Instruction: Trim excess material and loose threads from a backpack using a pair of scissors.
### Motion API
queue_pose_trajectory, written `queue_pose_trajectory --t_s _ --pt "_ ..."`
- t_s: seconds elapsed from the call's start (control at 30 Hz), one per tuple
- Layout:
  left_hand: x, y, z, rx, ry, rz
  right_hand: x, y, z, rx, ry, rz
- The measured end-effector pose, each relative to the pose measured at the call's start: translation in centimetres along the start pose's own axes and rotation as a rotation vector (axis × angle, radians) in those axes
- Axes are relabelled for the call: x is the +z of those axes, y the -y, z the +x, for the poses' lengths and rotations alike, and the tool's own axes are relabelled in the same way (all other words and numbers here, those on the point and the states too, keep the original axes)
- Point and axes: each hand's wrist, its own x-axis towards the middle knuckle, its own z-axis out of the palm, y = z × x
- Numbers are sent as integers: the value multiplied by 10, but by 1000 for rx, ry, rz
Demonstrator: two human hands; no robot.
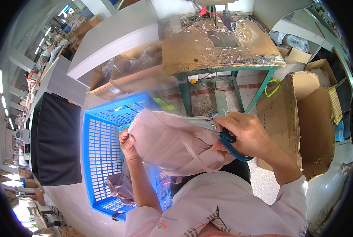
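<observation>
A pale pink fabric bag [160, 138] with a strap of the same cloth hangs stretched between my hands, in front of my body. My left hand [128, 144] pinches its upper left corner, thumb against the cloth. In my right hand [245, 132] is a pair of scissors [232, 145] with dark blue handles, the fingers wrapped around them. The metal blades point left along the bag's upper edge. Whether the blades are apart, I cannot tell. Some right-hand fingers also seem to touch the cloth, partly hidden behind the handles.
Left of me stands a blue plastic basket [90, 158] with a mauve cloth piece [121, 185] inside. Ahead is a worn wooden table [184, 53] on green legs, littered with scraps. At right stands an open cardboard box [279, 118]; a black-covered block [58, 142] is far left.
</observation>
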Motion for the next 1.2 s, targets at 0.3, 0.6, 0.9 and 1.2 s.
queue_pose_trajectory --t_s 0.3,0.6,0.9,1.2 --pt "11 -3 1 9 25 80 -12 5 9 13 82 -18" --pt "16 -2 3 -19 72 124 -22 2 7 44 140 43" --pt "24 -5 -1 -61 83 165 -35 -1 5 37 190 30" --pt "29 -5 -1 -99 125 208 -45 -2 5 66 196 13"
